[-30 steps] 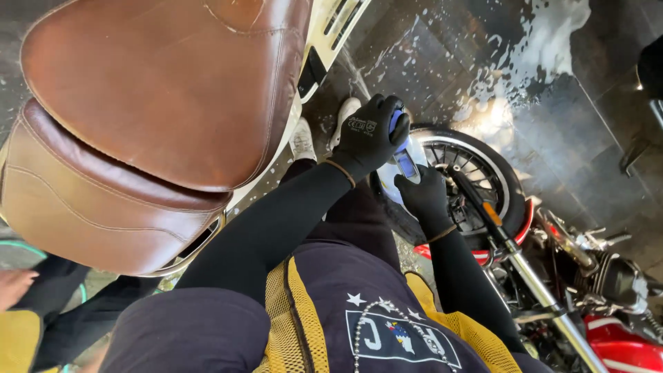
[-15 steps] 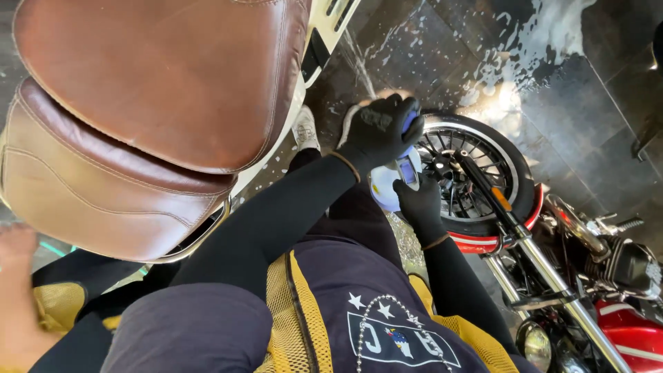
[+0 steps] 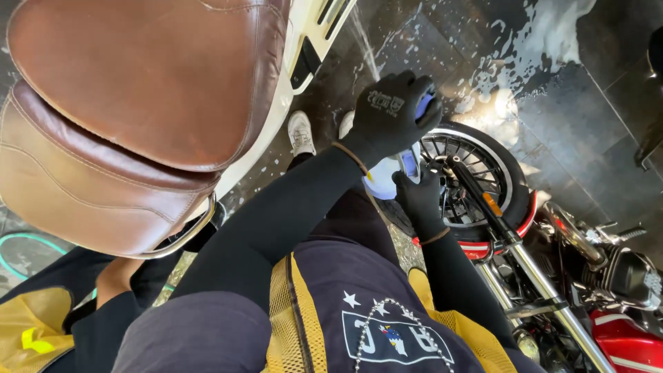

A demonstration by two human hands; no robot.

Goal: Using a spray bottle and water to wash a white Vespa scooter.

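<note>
A blue cloth (image 3: pixel 423 105) is bunched in the gloved left hand (image 3: pixel 392 110) above the motorcycle's front wheel (image 3: pixel 476 181). The right hand (image 3: pixel 418 193) pinches a small pale-blue bottle (image 3: pixel 409 164) just below. On the wet, soapy floor (image 3: pixel 552 90), the bottle could slip.

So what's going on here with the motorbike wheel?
A person in black gloves stands over the front wheel of a red motorcycle. The left hand grips a blue cloth above the tyre, and the right hand holds a pale blue cloth beside the spokes. The dark tiled floor is wet and sudsy. A brown leather seat of another vehicle fills the left.
</note>
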